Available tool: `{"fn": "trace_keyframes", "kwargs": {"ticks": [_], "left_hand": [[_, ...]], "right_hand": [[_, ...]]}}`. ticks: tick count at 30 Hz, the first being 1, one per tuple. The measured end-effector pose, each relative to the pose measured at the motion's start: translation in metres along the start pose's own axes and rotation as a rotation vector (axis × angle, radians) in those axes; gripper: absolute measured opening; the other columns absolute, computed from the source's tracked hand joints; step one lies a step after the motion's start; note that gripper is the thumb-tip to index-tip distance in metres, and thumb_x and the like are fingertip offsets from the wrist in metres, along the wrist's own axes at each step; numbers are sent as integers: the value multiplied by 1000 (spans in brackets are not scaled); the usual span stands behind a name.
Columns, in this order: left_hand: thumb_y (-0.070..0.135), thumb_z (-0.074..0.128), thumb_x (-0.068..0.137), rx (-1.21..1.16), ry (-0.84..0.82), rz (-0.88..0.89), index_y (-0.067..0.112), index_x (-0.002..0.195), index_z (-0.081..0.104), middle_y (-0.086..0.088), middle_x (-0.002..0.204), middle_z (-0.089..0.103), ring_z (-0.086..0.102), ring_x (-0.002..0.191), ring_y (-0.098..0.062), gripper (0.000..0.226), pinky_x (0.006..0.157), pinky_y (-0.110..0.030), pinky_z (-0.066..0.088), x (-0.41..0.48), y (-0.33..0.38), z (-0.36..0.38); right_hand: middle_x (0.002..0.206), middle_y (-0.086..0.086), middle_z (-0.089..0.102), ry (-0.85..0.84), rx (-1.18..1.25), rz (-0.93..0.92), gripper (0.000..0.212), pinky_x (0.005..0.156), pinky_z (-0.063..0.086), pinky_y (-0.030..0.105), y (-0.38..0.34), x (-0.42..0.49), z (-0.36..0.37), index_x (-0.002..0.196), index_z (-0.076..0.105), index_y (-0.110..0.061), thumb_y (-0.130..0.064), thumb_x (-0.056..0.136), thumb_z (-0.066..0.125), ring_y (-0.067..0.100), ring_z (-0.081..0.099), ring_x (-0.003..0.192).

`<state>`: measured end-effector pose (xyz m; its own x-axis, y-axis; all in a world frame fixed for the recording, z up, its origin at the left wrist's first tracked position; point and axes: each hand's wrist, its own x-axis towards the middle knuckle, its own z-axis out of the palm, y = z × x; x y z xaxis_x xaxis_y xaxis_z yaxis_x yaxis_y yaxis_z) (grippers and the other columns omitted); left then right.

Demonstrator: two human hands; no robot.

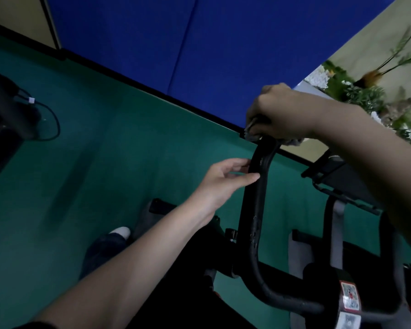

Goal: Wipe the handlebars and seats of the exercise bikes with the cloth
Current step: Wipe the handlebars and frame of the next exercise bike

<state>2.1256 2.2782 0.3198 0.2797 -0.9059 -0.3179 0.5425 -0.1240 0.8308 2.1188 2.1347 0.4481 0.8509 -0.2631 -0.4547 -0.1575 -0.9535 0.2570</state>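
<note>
My left forearm rising from the lower left, left hand [223, 180] loosely curved, thumb and fingertips touching the handlebar [252, 222], right arm reaching in from the right edge, right hand [274, 112] fisted knuckles-up around the cloth [251, 137]

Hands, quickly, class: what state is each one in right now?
Left hand: open, fingertips touching the handlebar.
Right hand: gripping the cloth on the handlebar's end.
</note>
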Motion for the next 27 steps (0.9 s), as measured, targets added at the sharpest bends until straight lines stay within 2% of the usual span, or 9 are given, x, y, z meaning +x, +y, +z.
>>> {"fn": "trace_keyframes", "kwargs": {"ticks": [4, 6, 8, 10, 13, 14, 18, 22, 27], "left_hand": [[6, 71, 82, -13, -16, -11, 9, 112, 66, 7, 95, 65, 60, 74, 9, 31, 67, -2, 40, 1, 2, -1], [5, 71, 82, -11, -19, -21, 11, 111, 65, 7, 95, 65, 60, 76, 9, 30, 67, -2, 40, 2, 4, -2], [6, 71, 82, -4, -23, -28, 11, 112, 65, 5, 99, 66, 60, 82, 4, 30, 68, -3, 41, 1, 4, -2], [8, 71, 82, -1, -24, -31, 11, 113, 65, -1, 107, 66, 60, 89, -2, 32, 71, -6, 42, 0, 3, -3], [10, 71, 83, 6, -33, -40, 12, 117, 65, -6, 117, 66, 59, 96, -7, 35, 77, -12, 42, 0, 5, -4], [10, 71, 82, 6, -37, -40, 12, 117, 65, -6, 117, 66, 59, 96, -7, 36, 76, -12, 42, 0, 5, -4], [9, 72, 82, 3, -43, -39, 12, 114, 65, -5, 113, 66, 59, 92, -6, 33, 73, -10, 42, 1, 6, -4], [10, 73, 81, 12, -50, -41, 11, 115, 65, -8, 118, 65, 61, 102, -13, 35, 83, -17, 43, 3, 6, -6], [11, 73, 81, 28, -62, -46, 9, 118, 64, -8, 119, 65, 61, 110, -19, 39, 96, -25, 46, 4, 6, -7]], "right_hand": [[88, 6, 69, 56, -81, 46, 13, 78, 31, 35, -7, -2, 7, 93, 70, -19, -24, 88, 59, 30, 52, 99], [82, 5, 67, -10, -103, 18, 11, 78, 32, 35, -15, 0, 9, 90, 69, -19, -24, 87, 60, 28, 53, 95], [78, 3, 68, -108, -20, 28, 7, 75, 34, 31, -14, 4, 3, 85, 69, -20, -24, 84, 64, 25, 59, 87], [74, 2, 68, -154, 44, 102, 6, 72, 40, 27, -2, 10, -8, 82, 70, -18, -23, 80, 69, 25, 63, 80], [62, 0, 66, -129, 153, 215, 7, 64, 56, 35, 16, 16, -23, 73, 69, -20, -23, 79, 71, 22, 65, 66], [60, 1, 67, -157, 159, 225, 8, 60, 57, 36, 16, 18, -25, 71, 70, -19, -23, 78, 70, 20, 66, 62], [59, 5, 65, -355, 25, 159, 17, 60, 54, 30, -13, 25, -10, 71, 68, -12, -25, 81, 63, 25, 64, 61], [45, 1, 62, -470, 102, 197, 17, 52, 51, 29, -10, 30, -21, 69, 71, -15, -25, 83, 67, 20, 64, 50], [46, 0, 63, -326, 233, 236, 14, 49, 50, 28, 4, 20, -24, 68, 70, -24, -26, 81, 68, 19, 65, 51]]}}
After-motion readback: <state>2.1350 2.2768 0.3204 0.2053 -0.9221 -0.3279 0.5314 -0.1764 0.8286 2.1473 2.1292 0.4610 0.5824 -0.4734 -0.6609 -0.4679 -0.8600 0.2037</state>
